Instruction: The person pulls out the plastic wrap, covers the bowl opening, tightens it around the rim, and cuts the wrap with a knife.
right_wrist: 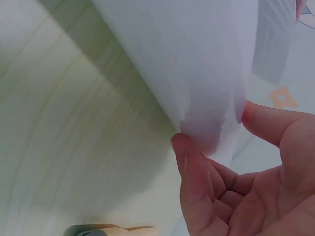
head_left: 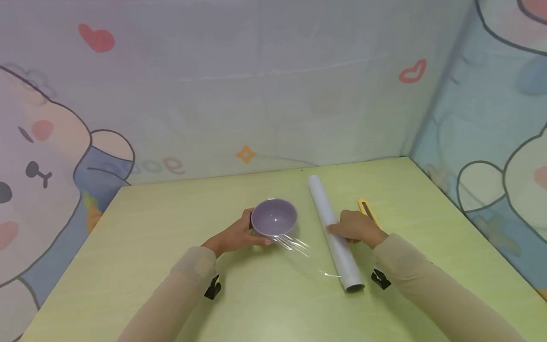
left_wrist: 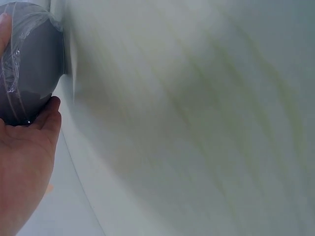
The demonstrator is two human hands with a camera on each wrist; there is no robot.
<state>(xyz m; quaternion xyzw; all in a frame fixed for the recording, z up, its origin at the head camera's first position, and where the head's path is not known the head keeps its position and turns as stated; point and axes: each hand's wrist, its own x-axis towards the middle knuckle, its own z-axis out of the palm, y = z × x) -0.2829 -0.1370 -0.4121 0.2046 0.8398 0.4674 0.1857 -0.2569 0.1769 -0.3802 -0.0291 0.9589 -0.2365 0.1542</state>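
A purple bowl [head_left: 275, 216] stands on the table with clear plastic wrap [head_left: 292, 243] over its mouth. Folds of the wrap stretch from the near rim toward the roll of plastic wrap [head_left: 323, 202] to the right. My left hand [head_left: 235, 236] holds the bowl's left side, thumb at the front and fingers behind. In the left wrist view crinkled film clings to the bowl's wall [left_wrist: 39, 64]. My right hand [head_left: 358, 227] pinches the roll near its middle; the right wrist view has thumb and index finger [right_wrist: 184, 147] on opposite sides of it.
A yellow utility knife [head_left: 367, 210] lies just beyond my right hand, partly hidden by it. The light green wood-grain table [head_left: 171, 223] ends at a cartoon-printed curtain [head_left: 213, 104] behind, with another printed curtain [head_left: 487, 142] along the right.
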